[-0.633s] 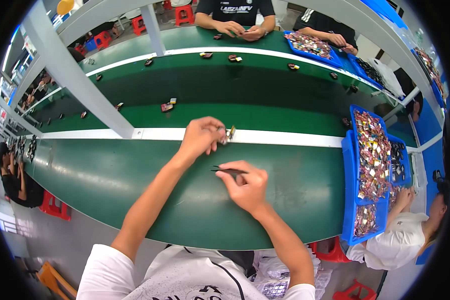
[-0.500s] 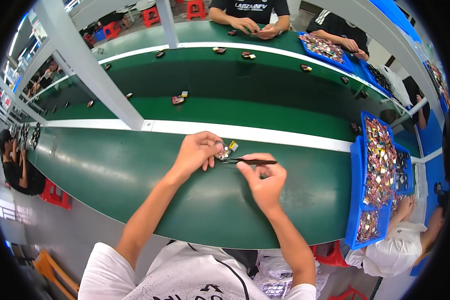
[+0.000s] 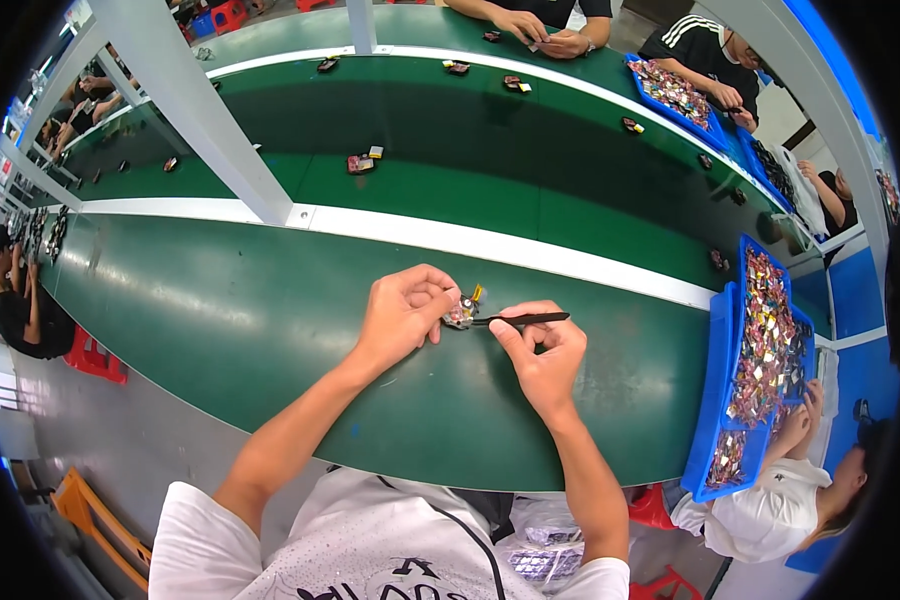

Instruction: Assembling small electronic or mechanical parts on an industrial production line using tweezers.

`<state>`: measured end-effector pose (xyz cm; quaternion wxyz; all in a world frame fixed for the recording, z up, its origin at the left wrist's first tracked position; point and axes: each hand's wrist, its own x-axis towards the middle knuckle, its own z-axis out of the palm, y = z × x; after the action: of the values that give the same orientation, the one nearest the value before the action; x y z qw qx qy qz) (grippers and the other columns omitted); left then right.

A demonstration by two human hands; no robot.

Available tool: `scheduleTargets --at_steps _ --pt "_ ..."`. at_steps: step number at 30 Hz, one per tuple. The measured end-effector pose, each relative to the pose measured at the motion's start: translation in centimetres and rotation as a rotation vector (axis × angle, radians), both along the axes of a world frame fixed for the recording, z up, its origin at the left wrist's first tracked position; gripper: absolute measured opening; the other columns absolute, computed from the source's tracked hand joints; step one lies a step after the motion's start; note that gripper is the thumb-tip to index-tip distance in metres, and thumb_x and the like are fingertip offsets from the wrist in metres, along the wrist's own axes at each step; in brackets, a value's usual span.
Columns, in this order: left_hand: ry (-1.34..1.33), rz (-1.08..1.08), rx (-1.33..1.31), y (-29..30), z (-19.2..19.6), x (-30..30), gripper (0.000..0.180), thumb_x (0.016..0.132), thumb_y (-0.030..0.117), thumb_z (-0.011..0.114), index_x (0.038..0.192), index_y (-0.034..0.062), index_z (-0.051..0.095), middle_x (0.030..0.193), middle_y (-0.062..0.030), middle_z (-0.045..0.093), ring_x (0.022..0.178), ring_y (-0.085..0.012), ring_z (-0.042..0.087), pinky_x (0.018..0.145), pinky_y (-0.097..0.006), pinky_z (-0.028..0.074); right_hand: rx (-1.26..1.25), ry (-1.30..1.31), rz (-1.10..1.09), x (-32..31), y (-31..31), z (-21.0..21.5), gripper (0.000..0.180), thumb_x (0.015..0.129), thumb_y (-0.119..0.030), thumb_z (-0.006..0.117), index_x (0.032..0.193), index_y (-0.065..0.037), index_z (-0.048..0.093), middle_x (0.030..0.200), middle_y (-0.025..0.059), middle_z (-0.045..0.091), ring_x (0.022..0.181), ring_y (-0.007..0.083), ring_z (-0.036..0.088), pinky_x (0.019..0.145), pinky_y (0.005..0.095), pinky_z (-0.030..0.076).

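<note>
A small electronic assembly (image 3: pixel 459 314) with a silvery, partly see-through body is pinched in my left hand (image 3: pixel 407 312), just above the green worktop (image 3: pixel 270 330). From its upper side sticks out a small yellow piece (image 3: pixel 477 294). Between thumb and fingers my right hand (image 3: pixel 547 352) grips black tweezers (image 3: pixel 532 319), held nearly level. Their tips point left and meet the right side of the assembly; whether they pinch any part of it is too small to tell.
Blue trays (image 3: pixel 717 400) heaped with small parts stand at the worktop's right end. Beyond a white rail (image 3: pixel 420 241), a green conveyor belt (image 3: pixel 450 180) carries scattered assemblies (image 3: pixel 360 164). A grey post (image 3: pixel 205 120) rises at the left. Co-workers sit across, far left and right.
My view has tilted, so the belt and rail sit higher in the picture. The tweezers look more closed and their tips closer against the assembly. Both hands keep their grips.
</note>
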<state>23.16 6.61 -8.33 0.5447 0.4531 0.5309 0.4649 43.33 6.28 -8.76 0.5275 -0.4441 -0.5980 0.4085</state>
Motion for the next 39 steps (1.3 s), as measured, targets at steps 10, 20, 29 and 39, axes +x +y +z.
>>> scheduleTargets --at_steps 10,20,29,39 --pt "-0.088 0.040 0.029 -0.3 -0.1 0.6 0.016 0.094 0.012 0.070 0.098 -0.0033 0.067 0.076 -0.0051 0.070 0.050 -0.0072 0.058 0.041 -0.022 0.037 -0.024 -0.026 -0.013 0.2 0.1 0.0 0.012 0.084 0.000 0.080 0.093 0.001 0.073 0.054 -0.0097 0.043 0.048 -0.0019 0.032 0.046 0.0214 0.022" --pt "-0.116 0.005 0.045 -0.3 -0.4 0.4 0.015 0.094 0.010 0.070 0.099 -0.0038 0.069 0.077 -0.0045 0.070 0.050 -0.0071 0.058 0.042 -0.022 0.038 -0.184 0.192 0.053 0.5 0.3 0.1 0.012 0.086 0.004 0.078 0.096 0.003 0.071 0.067 -0.0076 0.054 0.053 -0.0028 0.037 0.047 0.0186 0.025" --pt "-0.086 0.002 0.059 -0.4 0.1 0.6 0.013 0.094 0.008 0.070 0.099 -0.0043 0.069 0.078 -0.0050 0.070 0.052 -0.0067 0.058 0.043 -0.022 0.039 -0.282 0.221 0.075 0.4 0.2 0.6 0.014 0.087 0.006 0.075 0.099 0.005 0.068 0.081 0.0021 0.065 0.067 0.0035 0.054 0.059 0.0191 0.041" --pt "-0.114 -0.087 0.049 -0.1 0.0 -0.4 0.017 0.096 0.006 0.066 0.108 -0.0055 0.069 0.078 -0.0066 0.069 0.053 -0.0081 0.060 0.042 -0.022 0.040 -0.325 0.200 0.134 1.1 0.3 0.7 0.014 0.088 0.007 0.073 0.100 0.006 0.066 0.090 0.0114 0.071 0.081 0.0145 0.071 0.074 0.0239 0.056"
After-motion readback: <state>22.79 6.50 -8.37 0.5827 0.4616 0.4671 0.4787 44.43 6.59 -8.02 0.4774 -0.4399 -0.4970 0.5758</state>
